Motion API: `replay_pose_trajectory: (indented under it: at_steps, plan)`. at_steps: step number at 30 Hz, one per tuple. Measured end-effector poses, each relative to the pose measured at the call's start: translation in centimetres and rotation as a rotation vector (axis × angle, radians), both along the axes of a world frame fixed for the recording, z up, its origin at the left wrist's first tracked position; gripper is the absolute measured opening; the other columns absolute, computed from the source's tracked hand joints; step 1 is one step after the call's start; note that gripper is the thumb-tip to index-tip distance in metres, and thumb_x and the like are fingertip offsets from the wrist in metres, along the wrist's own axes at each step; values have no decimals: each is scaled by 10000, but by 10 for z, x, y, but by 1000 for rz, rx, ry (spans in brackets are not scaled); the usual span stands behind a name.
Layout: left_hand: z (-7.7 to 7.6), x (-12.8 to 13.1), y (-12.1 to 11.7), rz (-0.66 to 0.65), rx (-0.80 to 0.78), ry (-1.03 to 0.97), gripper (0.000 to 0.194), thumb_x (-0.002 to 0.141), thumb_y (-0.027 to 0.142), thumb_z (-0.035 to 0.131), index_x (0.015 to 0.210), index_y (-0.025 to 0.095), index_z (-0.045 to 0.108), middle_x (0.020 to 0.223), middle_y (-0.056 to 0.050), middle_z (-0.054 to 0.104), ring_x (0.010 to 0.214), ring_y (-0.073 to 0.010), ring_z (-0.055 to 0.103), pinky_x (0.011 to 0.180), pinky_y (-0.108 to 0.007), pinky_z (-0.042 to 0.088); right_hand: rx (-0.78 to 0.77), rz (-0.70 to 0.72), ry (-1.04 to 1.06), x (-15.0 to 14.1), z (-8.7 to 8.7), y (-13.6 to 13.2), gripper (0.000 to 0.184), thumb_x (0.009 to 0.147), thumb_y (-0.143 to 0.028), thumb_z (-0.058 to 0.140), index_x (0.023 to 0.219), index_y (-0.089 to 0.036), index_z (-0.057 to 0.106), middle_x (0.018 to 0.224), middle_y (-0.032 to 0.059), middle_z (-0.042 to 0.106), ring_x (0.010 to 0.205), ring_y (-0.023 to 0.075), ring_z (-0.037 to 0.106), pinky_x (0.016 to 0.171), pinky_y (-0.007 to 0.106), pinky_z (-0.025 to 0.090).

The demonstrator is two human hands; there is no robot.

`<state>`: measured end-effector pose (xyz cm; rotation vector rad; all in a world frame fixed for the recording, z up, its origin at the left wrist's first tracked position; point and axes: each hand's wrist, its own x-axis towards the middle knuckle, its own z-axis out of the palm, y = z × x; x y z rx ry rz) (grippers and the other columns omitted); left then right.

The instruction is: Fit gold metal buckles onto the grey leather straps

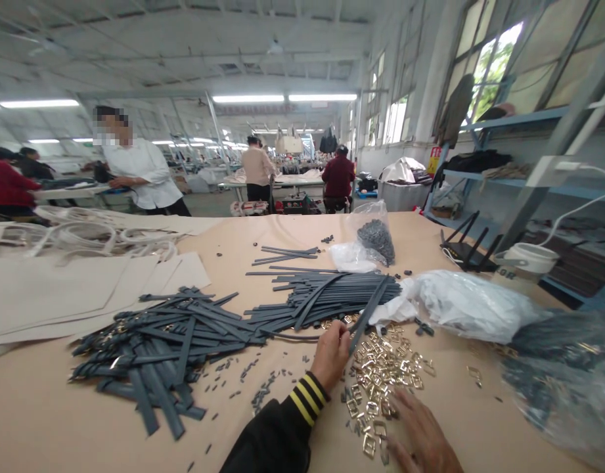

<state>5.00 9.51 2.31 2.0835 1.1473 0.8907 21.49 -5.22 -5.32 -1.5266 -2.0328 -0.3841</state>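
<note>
My left hand [332, 353] is closed around a dark grey strap [370, 310], which slants up and away to the right from the fingers. Gold-coloured buckles [381, 361] lie in a loose pile just right of that hand. Low over the near side of the pile, my right hand [423, 430] has its thumb and fingers apart, slightly blurred; its fingertips are close to the buckles, and I see nothing held in it. Straps without visible buckles [332, 292] lie in a stack beyond my left hand. On the left is a heap of straps [159, 348], several with gold buckles on them.
Small dark loops [265, 391] are scattered on the table before me. A bag of dark pieces [376, 240] stands at the back, with white plastic bags [470, 305] at right. Pale flat panels [85, 295] cover the left side. A router [467, 249] sits at the right edge. Several people work beyond.
</note>
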Motion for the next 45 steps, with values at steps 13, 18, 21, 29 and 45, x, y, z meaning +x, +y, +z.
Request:
replay_pose_trajectory:
  at_steps: [13,18,21,29,45]
  plan:
    - [-23,-44,-97,-372,-513,-462,127,808,286,482,824,173,538,648,-3,566,594,-118,561,607,-252,454,-262,-62,-56,-15,81,-2,393,767,-192,522,1155,-197,458,1200,99,516,1141,288,410,962,556,259]
    - [-26,-41,-92,-306,-657,-525,109,801,285,478,820,177,470,698,-1,587,601,-114,571,602,-255,461,-367,-39,106,-15,62,-13,288,812,-246,485,1098,-211,490,1070,81,603,1015,239,530,925,512,344]
    - [-32,-39,-90,-266,-707,-523,89,810,255,454,842,178,420,709,2,589,582,-101,571,565,-237,452,-368,-19,177,-18,57,-15,236,818,-241,480,1051,-216,511,1028,72,622,972,226,557,913,494,366]
    - [-37,-35,-90,-242,-773,-558,112,811,260,432,867,180,377,692,17,571,531,-79,551,478,-194,428,-404,33,270,-29,58,-7,183,814,-221,486,992,-223,526,930,46,636,872,206,577,914,495,352]
    - [-32,-37,-89,-176,-711,-534,92,814,269,421,832,182,397,624,29,530,497,-89,508,484,-213,416,-636,26,590,-44,71,12,63,767,-214,546,717,-177,551,675,-11,562,660,142,519,611,241,393]
